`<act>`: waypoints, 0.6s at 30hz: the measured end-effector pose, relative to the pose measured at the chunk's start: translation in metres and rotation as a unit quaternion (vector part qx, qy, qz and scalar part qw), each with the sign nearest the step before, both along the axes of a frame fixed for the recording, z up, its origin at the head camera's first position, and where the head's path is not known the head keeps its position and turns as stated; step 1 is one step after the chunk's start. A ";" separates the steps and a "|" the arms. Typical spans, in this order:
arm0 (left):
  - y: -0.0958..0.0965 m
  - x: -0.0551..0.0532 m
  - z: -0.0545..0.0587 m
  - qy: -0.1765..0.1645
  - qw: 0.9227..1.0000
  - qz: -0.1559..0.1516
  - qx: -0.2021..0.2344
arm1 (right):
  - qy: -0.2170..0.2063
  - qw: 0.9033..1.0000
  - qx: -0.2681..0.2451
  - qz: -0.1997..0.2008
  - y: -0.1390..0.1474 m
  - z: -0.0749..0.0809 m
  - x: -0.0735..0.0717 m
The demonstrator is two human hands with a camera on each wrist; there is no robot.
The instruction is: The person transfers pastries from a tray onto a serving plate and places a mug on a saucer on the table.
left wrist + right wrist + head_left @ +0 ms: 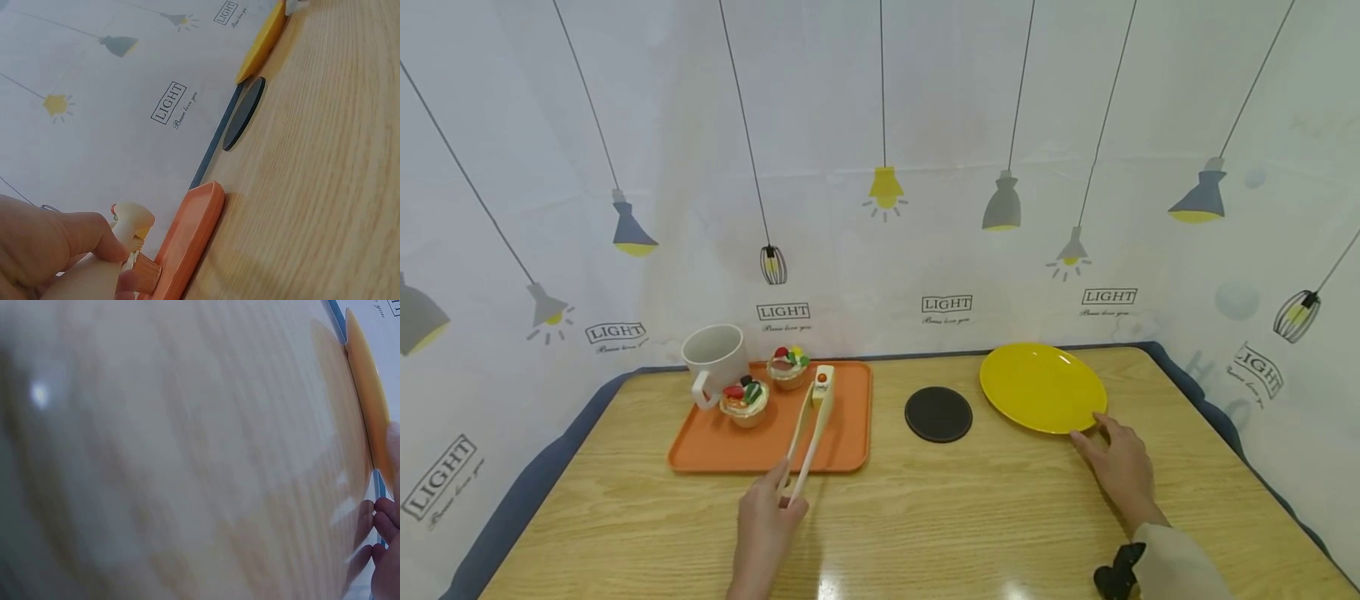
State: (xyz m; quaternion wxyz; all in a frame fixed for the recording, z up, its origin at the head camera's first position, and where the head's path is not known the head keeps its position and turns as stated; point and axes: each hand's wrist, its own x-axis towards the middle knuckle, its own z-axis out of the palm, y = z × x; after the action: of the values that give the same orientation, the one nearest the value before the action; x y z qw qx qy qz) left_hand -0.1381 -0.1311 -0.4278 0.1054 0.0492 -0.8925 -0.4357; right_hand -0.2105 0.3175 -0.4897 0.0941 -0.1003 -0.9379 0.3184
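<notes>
In my left hand (767, 517) I grip a pair of pale tongs (811, 442). Their tips are at a small cake piece (822, 385) with a red-orange dot on its white top, over the right part of the orange tray (850, 433). Whether the cake touches the tray is hard to tell. The thumb and a finger of my right hand (1123, 471) hold the near right rim of a yellow plate (1037, 387). Other fingertips (385, 519) of that hand are close to the tabletop in the right wrist view.
On the tray's left side are a white mug (715, 354) and two fruit-topped cupcakes, one in front (745, 404) and one behind (787, 371). A black round coaster (938, 414) lies between tray and plate. A printed curtain (880, 275) stands behind the wooden table (940, 508).
</notes>
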 end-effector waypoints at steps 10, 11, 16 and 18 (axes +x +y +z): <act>0.006 -0.002 0.002 0.010 1.000 -0.015 0.009 | 0.011 1.000 0.004 0.004 0.000 0.000 0.001; 0.006 -0.002 0.002 0.009 1.000 -0.017 0.009 | 0.012 1.000 0.004 0.004 0.000 0.000 0.001; 0.009 -0.004 0.003 -0.010 1.000 -0.020 0.015 | 0.011 1.000 0.010 0.005 0.001 -0.001 0.001; 0.010 -0.005 0.004 -0.011 1.000 -0.021 0.018 | 0.009 1.000 0.010 0.006 0.001 -0.001 0.001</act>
State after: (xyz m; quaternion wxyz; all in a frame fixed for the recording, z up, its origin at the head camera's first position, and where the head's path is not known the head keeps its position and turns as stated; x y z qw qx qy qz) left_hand -0.1427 -0.1211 -0.4242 0.0853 0.0377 -0.8864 -0.4535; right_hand -0.2095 0.3187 -0.4903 0.1018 -0.0908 -0.9407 0.3105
